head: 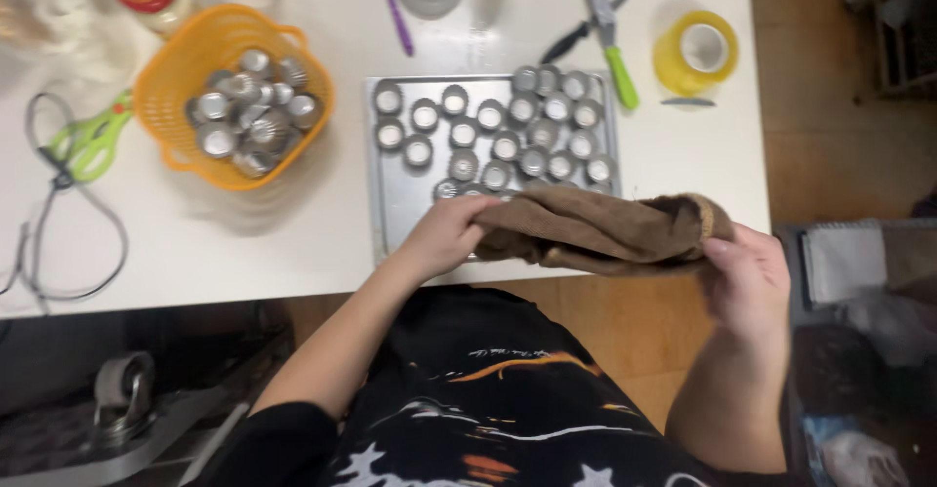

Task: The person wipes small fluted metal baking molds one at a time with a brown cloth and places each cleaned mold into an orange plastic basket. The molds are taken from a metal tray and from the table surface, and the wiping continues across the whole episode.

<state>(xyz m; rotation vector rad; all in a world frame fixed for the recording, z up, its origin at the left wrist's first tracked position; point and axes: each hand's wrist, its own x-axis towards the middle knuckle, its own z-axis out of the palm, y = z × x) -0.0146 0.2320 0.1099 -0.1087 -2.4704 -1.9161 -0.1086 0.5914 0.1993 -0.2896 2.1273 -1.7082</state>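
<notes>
Both hands, left hand (444, 236) and right hand (750, 277), clamped on ends of a brown folded cloth (597, 230), held at the near edge of the white table (244, 243). Behind it: metal baking tray (395, 199) of small fluted tins (509, 144), orange plastic basket (176, 77). Wood floor (830, 145) to the right.

- L hand (444, 236): forearm runs up from lower left, bare, elbow bent; fingers curled shut, gripping w/ thumb side toward centre.
- R hand (747, 277): forearm comes up from lower right, wrist bent inward; fingers closed in a grip, thumb on top.
- Both hands level, well apart, held in front of torso.
</notes>
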